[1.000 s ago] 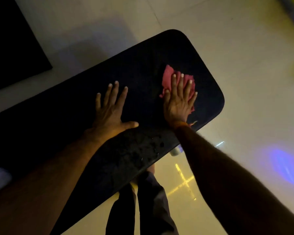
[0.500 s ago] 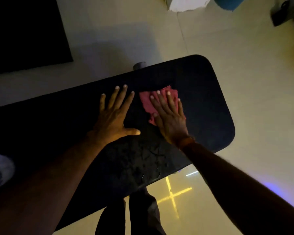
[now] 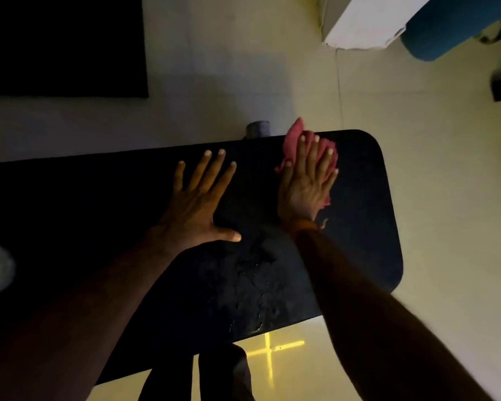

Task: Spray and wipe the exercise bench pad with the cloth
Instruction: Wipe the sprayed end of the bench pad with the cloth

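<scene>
Pressing soft, light cloth [image 3: 294,140] flat under straight, unclenched fingers [image 3: 301,153] of right hand [image 3: 304,186], corner bunched beyond fingertips at counter [image 3: 359,215] edge. Left hand [image 3: 197,204] splayed alongside, grasping nothing. Probably slides easily when damp; best pressed mid-cloth.

Bench pad [image 3: 359,215]: black covering, matt, fine-grain texture, vinyl-like. Near-edge zone is wet: droplets and streaks glint, semi-gloss there.
Cloth [image 3: 290,146]: pink-red fabric, soft, matt, crumpled; edges frayed w/ loose threads.
Floor [image 3: 431,198]: pale tiles, smooth, glossy; reflects a yellow light cross; thin grout lines.
Mat [image 3: 61,44] on floor: black, matt, no sheen.
Tube end [image 3: 258,129] at pad's far edge: grey, dull, metal-like.
Box [image 3: 365,21]: white, matt, ragged lower edge, card-like.
</scene>
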`<control>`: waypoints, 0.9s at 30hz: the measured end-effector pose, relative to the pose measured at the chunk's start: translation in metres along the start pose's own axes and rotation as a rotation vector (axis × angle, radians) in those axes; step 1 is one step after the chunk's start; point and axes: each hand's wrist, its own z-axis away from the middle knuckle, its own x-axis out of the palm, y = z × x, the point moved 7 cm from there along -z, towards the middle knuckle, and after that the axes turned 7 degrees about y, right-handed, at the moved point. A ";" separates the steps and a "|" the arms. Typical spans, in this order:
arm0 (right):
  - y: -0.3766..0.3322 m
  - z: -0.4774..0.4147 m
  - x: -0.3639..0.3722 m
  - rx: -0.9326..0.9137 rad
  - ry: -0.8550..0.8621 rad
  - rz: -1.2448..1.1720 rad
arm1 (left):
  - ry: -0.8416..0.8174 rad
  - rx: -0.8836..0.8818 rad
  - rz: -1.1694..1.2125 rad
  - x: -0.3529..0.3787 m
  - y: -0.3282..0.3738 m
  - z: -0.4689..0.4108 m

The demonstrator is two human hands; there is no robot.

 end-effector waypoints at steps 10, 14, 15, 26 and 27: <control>-0.028 -0.007 0.001 -0.128 -0.031 -0.045 | 0.038 -0.148 0.031 -0.007 -0.020 0.015; -0.056 0.040 0.008 -0.809 -0.142 -0.015 | 0.033 -0.207 0.042 -0.009 -0.024 0.031; -0.048 0.026 0.007 -0.824 -0.127 0.024 | 0.032 -0.219 0.040 -0.009 -0.026 0.037; -0.021 0.061 -0.001 -0.718 -0.102 0.079 | -0.026 -0.223 0.028 -0.003 -0.019 0.071; -0.015 0.058 -0.004 -0.573 -0.082 0.079 | -0.032 -0.217 0.024 -0.002 -0.018 0.075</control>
